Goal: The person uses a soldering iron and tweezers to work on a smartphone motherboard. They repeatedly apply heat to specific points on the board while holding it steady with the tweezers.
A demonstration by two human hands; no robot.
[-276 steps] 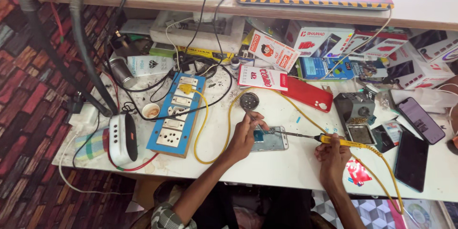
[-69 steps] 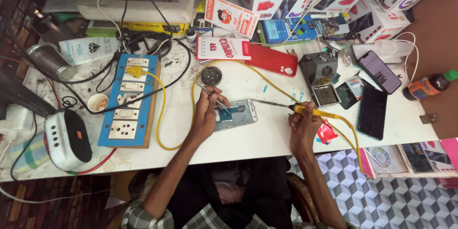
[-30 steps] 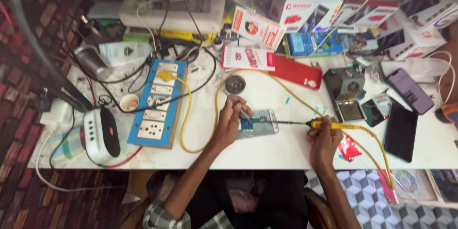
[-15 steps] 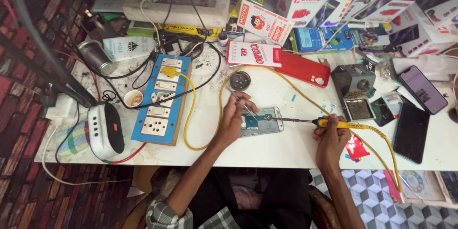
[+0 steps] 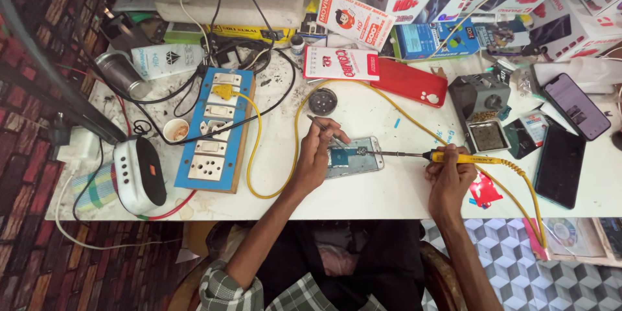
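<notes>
An opened phone lies flat on the white table, its circuit board exposed. My left hand rests on the phone's left end and grips thin tweezers, tips pointing at the board. My right hand holds a yellow-handled soldering iron; its metal tip reaches left onto the phone's board. A yellow cable runs from the handle off to the right and loops across the table.
A blue socket board lies to the left, with a white speaker-like device beyond it. A red phone cover, a solder station stand, two dark phones and several boxes crowd the back and right.
The camera has shifted slightly, and the hands stay on the phone. The tweezers and iron tip remain at the board with little visible movement.
</notes>
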